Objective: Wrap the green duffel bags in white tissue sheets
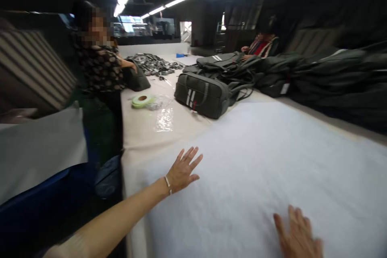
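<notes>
A large pale sheet [242, 185] is spread over the near part of the long table. My left hand [183, 171], with a bracelet at the wrist, is over the sheet's left side, fingers spread and holding nothing. At the bottom right, my right hand [298, 231] is also over the sheet; it is slightly blurred, its fingers stretched out and nothing in them. I cannot tell how firmly either palm touches the sheet. Beyond the sheet's far edge stands a dark grey bag [202, 94] with two white stripes and a red tag.
A pale green tape roll [142, 100] and clear plastic bags [164, 119] lie left of the bag. Grey bags [326, 74] are heaped along the right. Straps [151, 63] are piled farther back. One person [99, 56] stands at the left edge, another [263, 45] behind the heap.
</notes>
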The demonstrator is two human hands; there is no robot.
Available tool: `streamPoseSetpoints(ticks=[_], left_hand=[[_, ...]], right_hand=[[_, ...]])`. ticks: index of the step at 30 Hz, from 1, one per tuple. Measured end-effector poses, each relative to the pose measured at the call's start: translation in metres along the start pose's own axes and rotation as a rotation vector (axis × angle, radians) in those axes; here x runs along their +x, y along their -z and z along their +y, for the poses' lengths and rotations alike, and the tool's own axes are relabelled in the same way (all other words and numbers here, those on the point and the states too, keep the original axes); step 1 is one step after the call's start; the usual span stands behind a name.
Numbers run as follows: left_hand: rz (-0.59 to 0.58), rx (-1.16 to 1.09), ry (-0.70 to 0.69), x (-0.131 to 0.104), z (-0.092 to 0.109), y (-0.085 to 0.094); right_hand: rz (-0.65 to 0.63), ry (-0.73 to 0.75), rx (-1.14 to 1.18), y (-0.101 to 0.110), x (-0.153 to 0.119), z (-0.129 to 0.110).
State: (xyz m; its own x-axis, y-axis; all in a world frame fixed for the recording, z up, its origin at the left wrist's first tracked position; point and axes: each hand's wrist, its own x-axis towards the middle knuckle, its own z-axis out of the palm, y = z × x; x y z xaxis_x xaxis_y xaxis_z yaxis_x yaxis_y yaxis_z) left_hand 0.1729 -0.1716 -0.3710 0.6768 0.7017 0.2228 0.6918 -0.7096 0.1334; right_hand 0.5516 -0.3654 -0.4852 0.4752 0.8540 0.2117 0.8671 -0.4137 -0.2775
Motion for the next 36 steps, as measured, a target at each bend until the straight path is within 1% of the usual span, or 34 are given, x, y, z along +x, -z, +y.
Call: streamPoseSetpoints(ticks=[2,3,4,6,8,11,14,16,18,20,21,22,23,24,26,28,29,31,32,33,34,36], left_hand=[[-0.112,-0.024,-0.155,-0.003,0.031,-0.031],[-0.159,-0.046,-0.219,-0.002,0.043,-0.044],[-0.202,-0.070,-0.276,-0.001,0.054,-0.054],[-0.272,-0.102,-0.353,0.004,0.070,-0.068],[-0.327,-0.102,-0.370,0.013,0.079,-0.075],[-0.376,-0.051,-0.331,0.036,0.087,-0.078],[-0.339,-0.010,-0.313,0.070,0.094,-0.086],[-0.314,-0.006,-0.319,0.095,0.098,-0.093],[-0.312,-0.011,-0.321,0.116,0.102,-0.098],[-0.310,-0.017,-0.317,0.127,0.103,-0.097],[-0.306,-0.021,-0.315,0.127,0.103,-0.093],[-0.301,-0.028,-0.322,0.122,0.102,-0.087],[-0.295,-0.038,-0.342,0.113,0.101,-0.080],[-0.289,-0.053,-0.377,0.099,0.100,-0.072],[-0.286,-0.092,-0.477,0.061,0.099,-0.056],[-0.314,-0.143,-0.596,0.014,0.099,-0.043],[-0.343,-0.173,-0.655,-0.009,0.100,-0.038],[-0.415,-0.237,-0.782,-0.051,0.101,-0.033],[-0.448,-0.265,-0.843,-0.067,0.102,-0.032],[-0.475,-0.287,-0.899,-0.080,0.103,-0.033],[-0.494,-0.301,-0.943,-0.089,0.104,-0.034],[-0.510,-0.314,-0.996,-0.097,0.105,-0.038]], right_hand=[[0.042,-0.031,-0.056,0.003,0.007,0.001],[0.057,-0.017,-0.085,0.003,0.010,0.002],[0.065,0.018,-0.114,0.003,0.012,0.002],[0.076,0.090,-0.164,0.001,0.014,0.002],[0.078,0.109,-0.182,0.000,0.019,0.002],[0.049,0.053,-0.121,0.004,0.039,0.005],[-0.019,-0.001,-0.014,0.010,0.075,0.017],[-0.043,-0.028,0.014,0.013,0.099,0.028],[-0.049,-0.047,0.042,0.019,0.117,0.035],[-0.033,-0.053,0.071,0.032,0.121,0.035],[-0.021,-0.042,0.082,0.041,0.115,0.032],[-0.006,-0.016,0.090,0.051,0.104,0.028],[0.010,0.023,0.094,0.064,0.088,0.021],[0.025,0.070,0.095,0.077,0.065,0.014],[0.044,0.167,0.089,0.102,0.003,-0.005],[0.022,0.230,0.083,0.121,-0.072,-0.027],[-0.003,0.255,0.084,0.127,-0.110,-0.039],[-0.053,0.267,0.065,0.131,-0.179,-0.063],[-0.063,0.262,0.054,0.129,-0.207,-0.074],[-0.069,0.253,0.040,0.125,-0.230,-0.083],[-0.072,0.241,0.024,0.121,-0.247,-0.090],[-0.085,0.223,-0.008,0.110,-0.265,-0.099]])
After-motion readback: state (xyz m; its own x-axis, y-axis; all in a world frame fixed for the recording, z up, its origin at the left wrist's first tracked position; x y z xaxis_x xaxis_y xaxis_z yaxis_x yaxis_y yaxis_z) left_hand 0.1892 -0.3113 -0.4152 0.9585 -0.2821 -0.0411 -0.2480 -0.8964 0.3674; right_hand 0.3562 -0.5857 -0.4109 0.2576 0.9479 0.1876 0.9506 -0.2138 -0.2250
